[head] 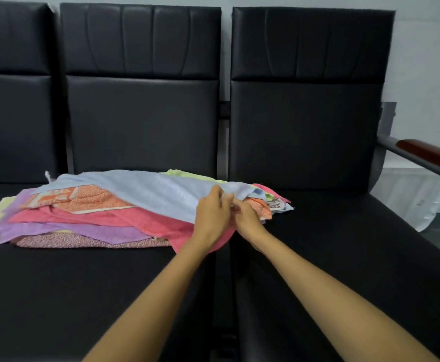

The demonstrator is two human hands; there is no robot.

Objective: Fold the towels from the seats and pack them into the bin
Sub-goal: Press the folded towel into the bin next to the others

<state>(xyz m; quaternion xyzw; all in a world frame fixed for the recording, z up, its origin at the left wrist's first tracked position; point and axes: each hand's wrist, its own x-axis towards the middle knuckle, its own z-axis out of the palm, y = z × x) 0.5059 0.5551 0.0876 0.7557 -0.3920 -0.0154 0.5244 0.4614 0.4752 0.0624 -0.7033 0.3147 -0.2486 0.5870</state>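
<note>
**Both hands at the corner of the top towel**

Two bare forearms reach forward over the gap between the middle seat (83, 296) and the right seat (357, 244), both padded in black. The left hand (212, 211) and the right hand (249, 219) meet, touching, at the right end of a pile of towels (96, 220). The left hand's fingers are curled and pinch the edge of the light blue towel (156, 190), which lies on top. The right hand's fingers are tucked in at the same corner; whether they grip anything cannot be told.

The pile lies flat and unfolded on the middle seat, its right end spilling onto the right seat. Under the blue one come an orange towel (93, 197) with a white printed band, a pink towel (140, 218), a purple towel (83, 231) and a speckled pink towel (83, 241) at the bottom. A yellow-green towel (185, 174) peeks out at the back. The white letters on the orange towel are too blurred to read, as is a small printed patch (276, 205) at the right end.

Behind stand the black backrests (143, 121). A brown armrest (428, 152) sits at the far right, before a pale wall (428, 61).
</note>
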